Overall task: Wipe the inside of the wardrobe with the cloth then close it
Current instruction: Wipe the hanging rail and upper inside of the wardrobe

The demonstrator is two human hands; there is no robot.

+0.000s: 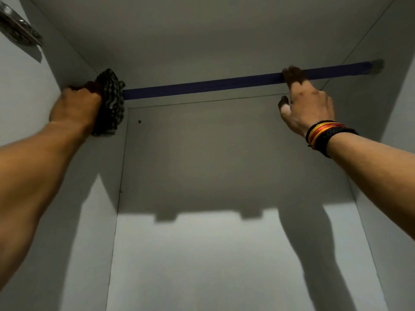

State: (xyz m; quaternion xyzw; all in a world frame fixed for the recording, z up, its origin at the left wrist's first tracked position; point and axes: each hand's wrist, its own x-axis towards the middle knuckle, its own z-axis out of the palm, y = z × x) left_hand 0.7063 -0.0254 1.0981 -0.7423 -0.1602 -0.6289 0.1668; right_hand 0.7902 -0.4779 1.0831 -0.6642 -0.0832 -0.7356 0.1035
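I look up into a white wardrobe (202,153) with a dark blue hanging rail (202,86) running across near its top. My left hand (76,106) grips a dark checked cloth (111,102) bunched around the rail's left end, close to the left side wall. My right hand (303,99) is raised with its fingers hooked over the rail towards the right end; coloured bands sit on that wrist. The rail's left end is hidden by the cloth.
A metal hinge (18,25) shows at the upper left on the door side. A grey rail bracket (378,66) is fixed to the right wall. The back panel carries shadows of my arms. The top panel (202,30) sits just above the rail.
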